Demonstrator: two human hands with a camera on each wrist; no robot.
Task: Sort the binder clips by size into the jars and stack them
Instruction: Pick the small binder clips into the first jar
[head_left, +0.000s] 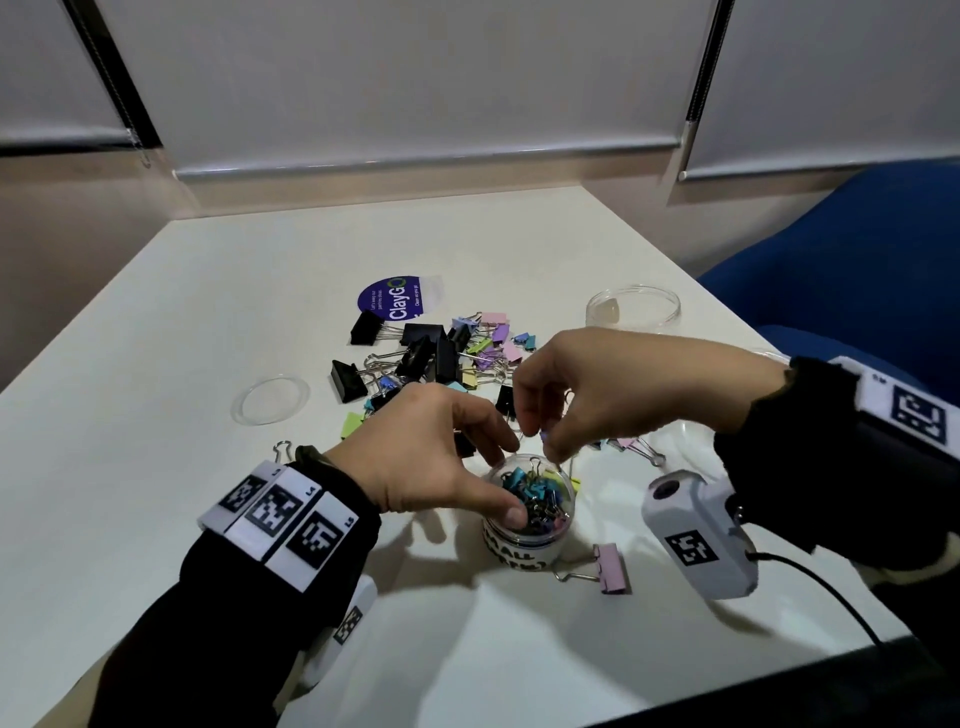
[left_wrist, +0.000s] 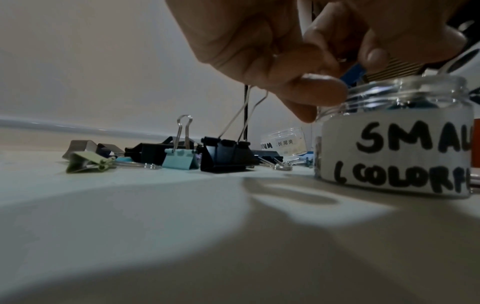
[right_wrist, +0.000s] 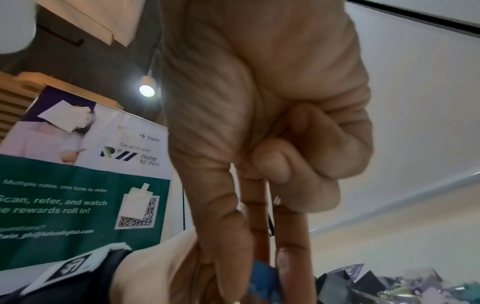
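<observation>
A small clear jar (head_left: 524, 545) labelled "SMALL (COLORFUL)" (left_wrist: 394, 148) stands near the table's front and holds several small coloured clips. My left hand (head_left: 506, 475) grips its rim, thumb (left_wrist: 324, 94) on the near side and fingers on the far side. Just above the jar's mouth, my right hand (head_left: 540, 434) pinches a small blue clip (left_wrist: 354, 71) between thumb and fingers; the right wrist view shows the same blue clip (right_wrist: 263, 273) under the fingertips. A mixed pile of black and pastel binder clips (head_left: 441, 353) lies behind the jar.
A pink medium clip (head_left: 613, 569) lies right of the jar. A clear lid (head_left: 270, 400) sits at the left, and another clear jar (head_left: 634, 306) at the back right. A purple sticker (head_left: 389, 301) lies behind the pile. A blue chair (head_left: 857, 260) stands beyond the table's right edge.
</observation>
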